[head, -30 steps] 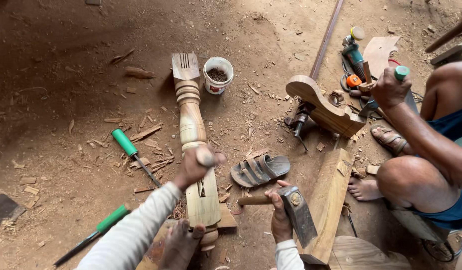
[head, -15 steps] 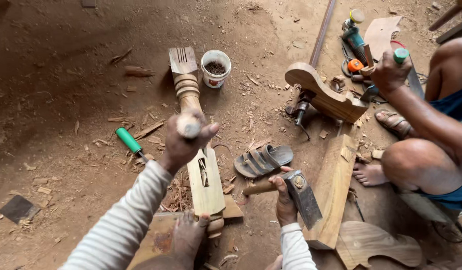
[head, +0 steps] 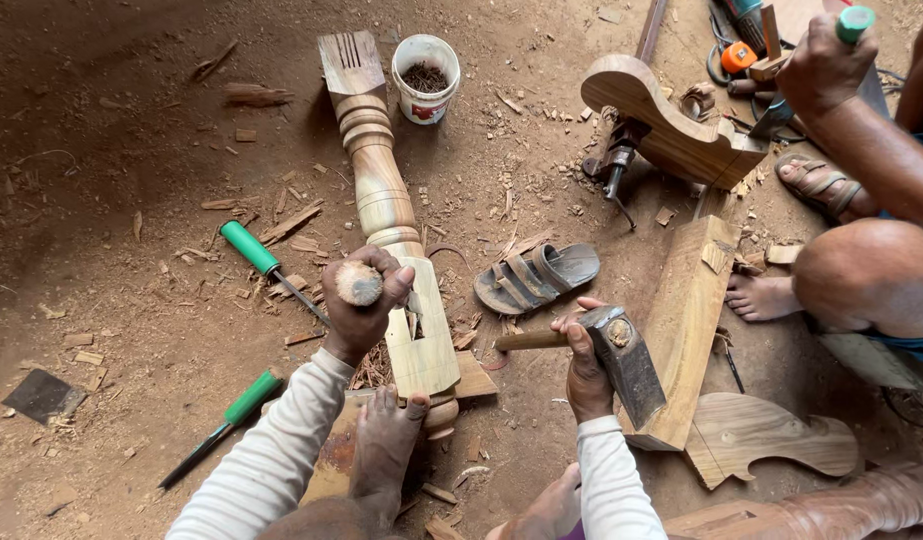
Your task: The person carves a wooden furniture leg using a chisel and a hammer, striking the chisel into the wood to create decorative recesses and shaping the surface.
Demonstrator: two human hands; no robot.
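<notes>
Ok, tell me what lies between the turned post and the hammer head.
In the head view, a sandal lies on the dirt between the post and the hammer, amid wood chips, with the hammer's wooden handle just below it.

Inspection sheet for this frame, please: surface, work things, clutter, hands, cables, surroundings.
Surface: dirt floor strewn with wood chips.
Work things: turned wooden post lying flat, pinned by a bare foot; chisel handle; hammer.
Clutter: two green-handled chisels, sandal, white cup, carved wooden pieces.
Hands: left hand grips the chisel handle; right hand grips the hammer.
Cables: nothing seen.
Surroundings: another person seated at right, holding a green-handled tool.
</notes>
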